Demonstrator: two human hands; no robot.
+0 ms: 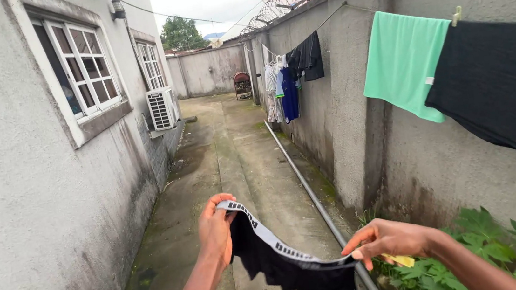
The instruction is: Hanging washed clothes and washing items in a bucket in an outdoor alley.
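Observation:
Black underwear with a grey patterned waistband (286, 263) hangs stretched between both my hands at the bottom centre. My left hand (216, 229) grips one end of the waistband. At the other end, my right hand (388, 240) pinches the band and also holds a yellow clothes peg (400, 260) under its fingers. Up to the right, a clothesline (328, 19) runs along the wall and carries a mint green towel (404, 62) and a black cloth (502, 87), with a pale peg (456, 15) between them.
A narrow concrete alley (234, 160) runs ahead between a grey house wall (13, 190) with windows and an air-conditioner unit (161, 108), and a tall boundary wall (344, 110). A metal pipe (311, 190) lies along the ground. More clothes (286, 81) hang farther down. Green plants (492, 248) grow at bottom right.

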